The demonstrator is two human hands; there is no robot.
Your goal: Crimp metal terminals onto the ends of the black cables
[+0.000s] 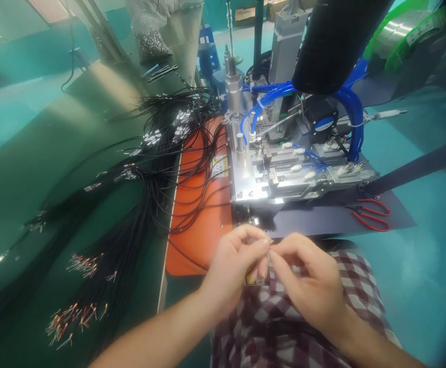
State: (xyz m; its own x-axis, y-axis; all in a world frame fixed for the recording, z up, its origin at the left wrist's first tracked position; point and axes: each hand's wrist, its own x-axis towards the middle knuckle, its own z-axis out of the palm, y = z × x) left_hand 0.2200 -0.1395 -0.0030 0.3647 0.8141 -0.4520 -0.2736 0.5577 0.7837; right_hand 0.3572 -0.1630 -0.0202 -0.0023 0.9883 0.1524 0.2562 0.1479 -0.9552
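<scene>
My left hand is closed in a pinch, thumb against forefinger, in front of the machine. Its fingertips meet those of my right hand, which is pinching too. Between them shows a small, pale cable end; the fingers cover most of it. One black cable runs over the orange plate and passes out of sight behind my left hand. Nearest beyond both hands is the front of a metal soldering-type machine with blue air tubes.
Bundles of black cables with bare coloured wire ends cover the green table at left. Red-handled pliers lie on the machine's dark base at right. A wire spool and a thick black hose hang above.
</scene>
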